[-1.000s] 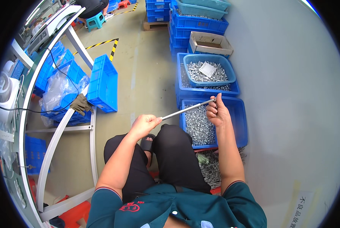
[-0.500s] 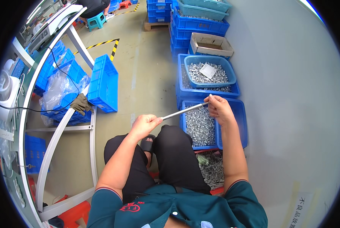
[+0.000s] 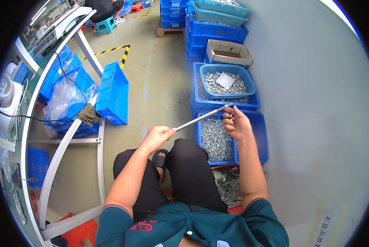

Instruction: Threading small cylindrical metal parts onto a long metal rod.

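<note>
A slender silvery metal rod (image 3: 201, 118) slants up to the right, its near end pinched in my left hand (image 3: 157, 138). On its far tip sits a small, slightly thicker metal piece (image 3: 227, 106). My right hand (image 3: 238, 124) is right beside that tip, fingers curled, with several small silvery metal fittings (image 3: 231, 117) held in them. Whether the right fingertips touch the tip piece is hard to make out. Under this hand is a blue bin (image 3: 268, 138) with a heap of similar small metal fittings (image 3: 215, 140) in its left part.
Farther off stands a light-blue basket (image 3: 252, 84) of fittings, then a whitish box (image 3: 244, 51) and stacked blue crates (image 3: 197, 39). Long thin metal pieces (image 3: 230, 191) lie beside my right knee. At left are a workbench frame (image 3: 65, 144) and an upright blue crate (image 3: 112, 92).
My right fingers have come off the rod's far end and dropped slightly, uncovering the small piece on the tip and the fittings in the hand. The left hand keeps its grip.
</note>
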Tool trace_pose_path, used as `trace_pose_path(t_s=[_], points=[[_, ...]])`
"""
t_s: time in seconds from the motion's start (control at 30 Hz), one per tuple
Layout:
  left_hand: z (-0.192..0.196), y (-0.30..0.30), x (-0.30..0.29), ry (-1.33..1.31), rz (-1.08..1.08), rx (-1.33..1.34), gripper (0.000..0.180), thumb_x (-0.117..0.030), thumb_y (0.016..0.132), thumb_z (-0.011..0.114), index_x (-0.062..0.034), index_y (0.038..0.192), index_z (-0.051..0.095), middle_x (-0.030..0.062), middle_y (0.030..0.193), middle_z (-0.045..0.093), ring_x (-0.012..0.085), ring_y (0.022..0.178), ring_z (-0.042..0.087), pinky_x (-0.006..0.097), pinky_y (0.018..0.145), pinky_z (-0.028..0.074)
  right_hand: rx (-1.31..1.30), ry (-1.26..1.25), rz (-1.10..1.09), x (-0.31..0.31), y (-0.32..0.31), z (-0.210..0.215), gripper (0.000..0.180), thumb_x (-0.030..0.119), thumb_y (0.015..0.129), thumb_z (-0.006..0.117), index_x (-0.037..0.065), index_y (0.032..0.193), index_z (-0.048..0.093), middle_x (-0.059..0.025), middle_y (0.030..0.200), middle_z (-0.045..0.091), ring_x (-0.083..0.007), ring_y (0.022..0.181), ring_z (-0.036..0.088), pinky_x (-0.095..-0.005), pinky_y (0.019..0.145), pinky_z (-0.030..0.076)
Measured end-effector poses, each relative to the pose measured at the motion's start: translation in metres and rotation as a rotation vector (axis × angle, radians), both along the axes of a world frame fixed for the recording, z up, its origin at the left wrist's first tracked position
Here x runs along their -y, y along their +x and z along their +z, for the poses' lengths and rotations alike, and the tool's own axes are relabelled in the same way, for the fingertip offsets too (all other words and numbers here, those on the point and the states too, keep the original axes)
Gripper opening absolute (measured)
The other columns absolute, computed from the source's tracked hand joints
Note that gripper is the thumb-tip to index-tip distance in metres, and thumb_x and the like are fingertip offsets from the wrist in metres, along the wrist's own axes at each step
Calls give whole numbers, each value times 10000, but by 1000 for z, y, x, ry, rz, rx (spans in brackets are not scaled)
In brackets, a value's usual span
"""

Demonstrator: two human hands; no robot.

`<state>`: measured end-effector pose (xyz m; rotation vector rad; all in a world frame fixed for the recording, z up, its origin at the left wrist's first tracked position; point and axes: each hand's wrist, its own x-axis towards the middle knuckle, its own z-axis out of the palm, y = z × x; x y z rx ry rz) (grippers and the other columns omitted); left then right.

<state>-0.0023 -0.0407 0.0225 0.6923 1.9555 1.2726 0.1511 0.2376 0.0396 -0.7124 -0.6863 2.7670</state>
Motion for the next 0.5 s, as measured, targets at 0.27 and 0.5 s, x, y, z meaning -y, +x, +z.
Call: trace_pose_path(t_s=[0.27, 0.5], points=[[2, 2, 2, 49, -22, 60, 418, -364, 852, 601, -43, 594, 527, -44, 526, 392, 58, 524, 341, 243, 483, 287, -30, 60, -30, -13, 8, -6, 164, 187, 913, 516, 29, 936, 555, -62, 777, 536, -41, 467, 343, -168, 354, 248], [-2, 1, 1, 44, -34, 13, 414, -363, 849, 604, -36, 604, 538, -31, 533, 408, 66, 537, 365, 250, 497, 315, -207, -70, -72, -10, 3, -3, 172, 165, 907, 529, 37, 1015, 568, -30, 775, 505, -73, 556, 364, -180, 409, 274]])
